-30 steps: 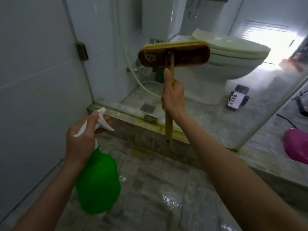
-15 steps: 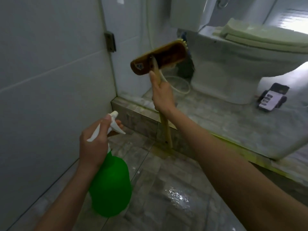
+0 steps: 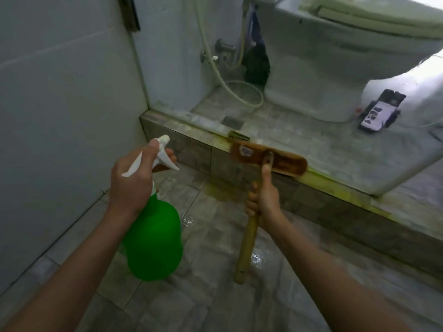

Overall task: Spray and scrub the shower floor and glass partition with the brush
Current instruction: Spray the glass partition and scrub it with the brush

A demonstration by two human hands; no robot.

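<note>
My left hand [image 3: 134, 180] grips the white trigger head of a green spray bottle [image 3: 153, 240], held over the wet shower floor [image 3: 215, 236] with the nozzle pointing right toward the curb. My right hand [image 3: 263, 202] grips the wooden handle of a scrub brush [image 3: 268, 161], thumb lying up along the handle. The brush head rests low on the yellow-stained tiled curb [image 3: 335, 185], at the foot of the glass partition [image 3: 311, 92]. The bristles are hidden behind the wooden back.
Behind the glass stand a toilet [image 3: 335, 56], a coiled white hose [image 3: 242, 92] and a small black-and-white object [image 3: 381, 111] on the floor. A grey tiled wall [image 3: 60, 104] closes the left side. A metal hinge [image 3: 237, 135] sits on the curb beside the brush.
The brush came down from high against the glass to the curb at its base. The view tilted downward and closer. My left hand kept the spray bottle about where it was.
</note>
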